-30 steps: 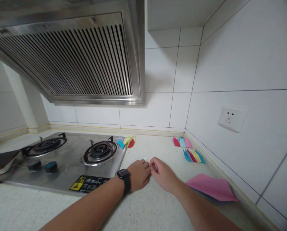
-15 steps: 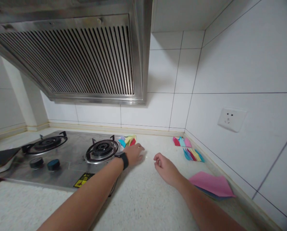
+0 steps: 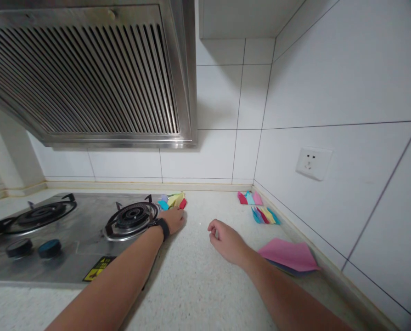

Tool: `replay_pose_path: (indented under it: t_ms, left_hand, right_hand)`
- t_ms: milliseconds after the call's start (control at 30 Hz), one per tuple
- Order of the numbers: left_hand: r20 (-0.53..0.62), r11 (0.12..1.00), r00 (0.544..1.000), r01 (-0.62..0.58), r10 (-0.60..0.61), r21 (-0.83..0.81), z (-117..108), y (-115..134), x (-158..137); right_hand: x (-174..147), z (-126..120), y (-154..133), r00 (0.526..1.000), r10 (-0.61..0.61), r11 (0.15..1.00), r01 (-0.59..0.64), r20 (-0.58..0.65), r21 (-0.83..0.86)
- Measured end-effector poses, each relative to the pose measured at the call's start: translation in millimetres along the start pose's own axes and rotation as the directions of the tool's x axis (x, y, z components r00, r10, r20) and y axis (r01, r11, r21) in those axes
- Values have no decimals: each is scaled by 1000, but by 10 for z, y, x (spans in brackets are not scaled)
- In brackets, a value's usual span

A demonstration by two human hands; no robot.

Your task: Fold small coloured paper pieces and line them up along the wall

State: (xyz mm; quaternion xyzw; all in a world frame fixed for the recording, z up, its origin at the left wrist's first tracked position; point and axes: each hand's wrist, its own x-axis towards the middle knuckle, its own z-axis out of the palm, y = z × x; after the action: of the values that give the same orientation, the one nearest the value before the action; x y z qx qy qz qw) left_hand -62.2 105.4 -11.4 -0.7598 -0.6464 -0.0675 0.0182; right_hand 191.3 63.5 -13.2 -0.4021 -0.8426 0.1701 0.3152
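Note:
My left hand point(image 3: 175, 219), with a dark watch on its wrist, is at the stove's right edge. Its fingers are bent downward and drawn together against the front of a small bunch of coloured folded paper pieces point(image 3: 175, 200), yellow, red, blue and purple. Whatever lies under the fingertips is hidden. Over the middle of the speckled white counter point(image 3: 201, 285), my right hand point(image 3: 228, 241) is loosely curled with nothing visible in it. To its right lie a pink, red and light blue folded group point(image 3: 250, 198), a multicoloured folded group point(image 3: 265, 215) and a stack of pink-topped sheets point(image 3: 289, 254).
A steel gas stove point(image 3: 84, 234) with two burners and knobs takes up the left. Above it hangs a large range hood point(image 3: 122, 82). White tiled walls meet in the back right corner, with a power socket point(image 3: 313, 163) on the right wall.
My left hand's fingers, stretched out rightward before, are now bent down by the coloured papers. The view has swung slightly right. My right hand keeps its curled shape.

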Motion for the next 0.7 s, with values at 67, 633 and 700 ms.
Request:
replay_pose_path:
  t_ms: [67, 633, 700]
  left_hand:
    - [0, 1000, 1000, -11, 11, -5, -30, 16, -27]
    - [-162, 813, 885, -466, 438, -349, -138, 377, -381]
    - [-181, 806, 886, -464, 427, -369, -133, 389, -387]
  right_hand:
    - [-7, -8, 1, 1000, -2, 1000, 2, 1, 2]
    - [30, -70, 94, 989, -2, 991, -17, -145, -132]
    - [36, -53, 138, 989, 18, 987, -41, -146, -154]
